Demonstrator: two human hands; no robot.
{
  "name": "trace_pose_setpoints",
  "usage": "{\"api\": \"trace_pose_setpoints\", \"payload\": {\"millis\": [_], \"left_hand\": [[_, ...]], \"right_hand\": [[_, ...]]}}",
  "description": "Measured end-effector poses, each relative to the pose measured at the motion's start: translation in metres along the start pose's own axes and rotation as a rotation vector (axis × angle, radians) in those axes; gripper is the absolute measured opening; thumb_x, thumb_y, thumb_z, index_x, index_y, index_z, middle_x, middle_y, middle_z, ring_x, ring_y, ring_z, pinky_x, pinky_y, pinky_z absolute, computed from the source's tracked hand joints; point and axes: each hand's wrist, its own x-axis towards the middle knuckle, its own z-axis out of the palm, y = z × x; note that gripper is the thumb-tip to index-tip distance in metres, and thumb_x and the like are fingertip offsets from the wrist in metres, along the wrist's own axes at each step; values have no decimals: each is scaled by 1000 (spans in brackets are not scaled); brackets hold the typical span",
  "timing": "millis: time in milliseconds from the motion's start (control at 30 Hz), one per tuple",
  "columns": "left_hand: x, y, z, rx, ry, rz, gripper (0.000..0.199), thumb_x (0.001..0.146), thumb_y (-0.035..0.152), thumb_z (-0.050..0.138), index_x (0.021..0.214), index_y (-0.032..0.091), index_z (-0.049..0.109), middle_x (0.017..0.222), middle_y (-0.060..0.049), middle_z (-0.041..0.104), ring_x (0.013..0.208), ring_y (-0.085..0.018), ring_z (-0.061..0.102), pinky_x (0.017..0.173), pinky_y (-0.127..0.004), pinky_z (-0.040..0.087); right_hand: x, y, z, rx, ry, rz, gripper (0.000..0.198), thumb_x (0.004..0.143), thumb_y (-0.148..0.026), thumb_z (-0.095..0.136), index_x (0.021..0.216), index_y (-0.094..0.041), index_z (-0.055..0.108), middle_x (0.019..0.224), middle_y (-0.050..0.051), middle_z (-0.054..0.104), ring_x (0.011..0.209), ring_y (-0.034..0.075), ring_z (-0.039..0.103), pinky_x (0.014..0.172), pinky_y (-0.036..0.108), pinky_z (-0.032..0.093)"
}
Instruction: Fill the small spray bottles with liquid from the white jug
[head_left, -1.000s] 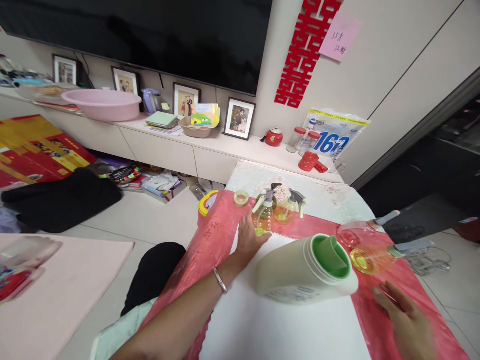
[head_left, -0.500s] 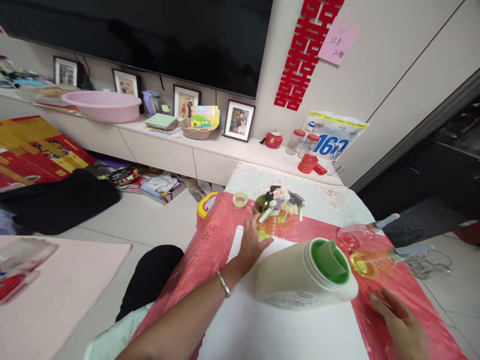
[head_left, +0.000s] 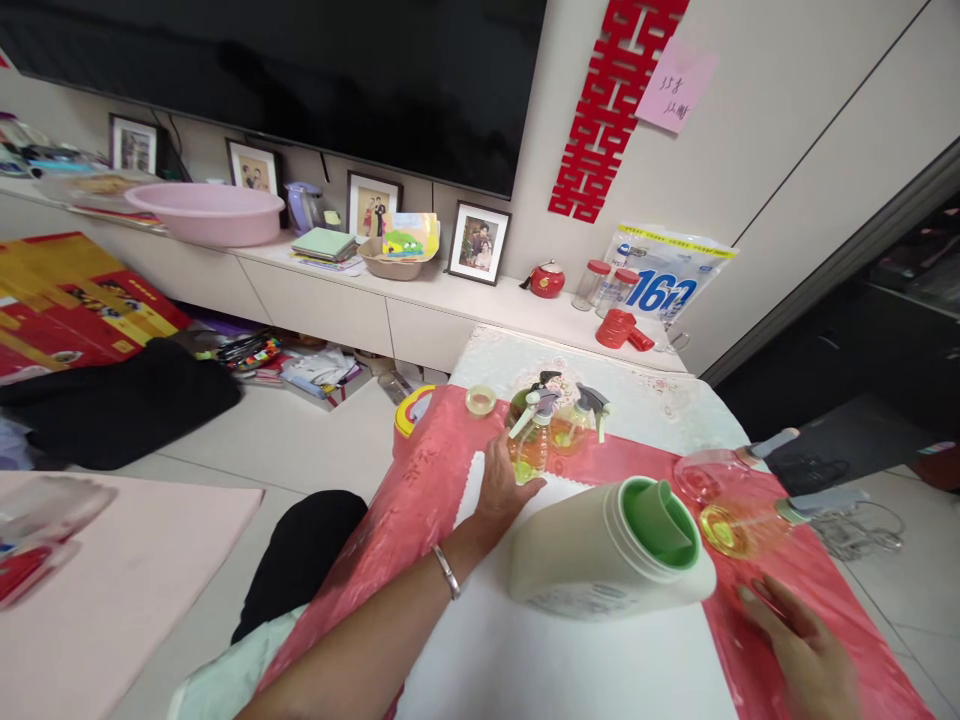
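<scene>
Trigger spray bottle [head_left: 533, 448] sits gripped in my left hand [head_left: 504, 487], its lower part between thumb and fingers. My right hand [head_left: 806, 640] curls loosely; whether it holds anything, I cannot tell.

A home living room: wall-mounted television [head_left: 300, 90], framed photos [head_left: 480, 242], low white cabinet [head_left: 315, 300]

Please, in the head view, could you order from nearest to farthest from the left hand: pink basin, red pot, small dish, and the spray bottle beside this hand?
1. Spray bottle: right beside the left hand.
2. Small dish: past the hand, on the red cover.
3. Red pot: farther ahead, on the cabinet.
4. Pink basin: far left, on the same cabinet.
</scene>
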Motion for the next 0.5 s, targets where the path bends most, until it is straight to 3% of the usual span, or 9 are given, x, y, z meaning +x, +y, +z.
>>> {"api": "trace_pose_setpoints", "payload": {"millis": [133,267,500], "left_hand": [[5,-4,1,-45,9,21,81,61,19,86,130,20,43,129,-13,51,131,-37,50,113,-59,41],[7,-2,-3,-75,-17,-49,78,63,18,85,129,19,44,123,-12,54,126,-36,54,112,-59,42],[16,-5,-34,-200,-184,2,81,70,20,83,139,19,42,139,-16,53,138,-36,49,117,-55,39]], "right_hand": [[-5,-4,0,-31,9,-2,98,42,-70,71,128,-23,63,128,3,65,126,35,57,120,45,39],[-11,-10,1,-50,22,8,101,39,-70,70,128,-21,65,130,4,64,129,36,54,118,43,40],[-8,-2,0,-61,14,4,100,41,-69,71,129,-21,67,125,6,66,128,37,55,119,49,36]]}}
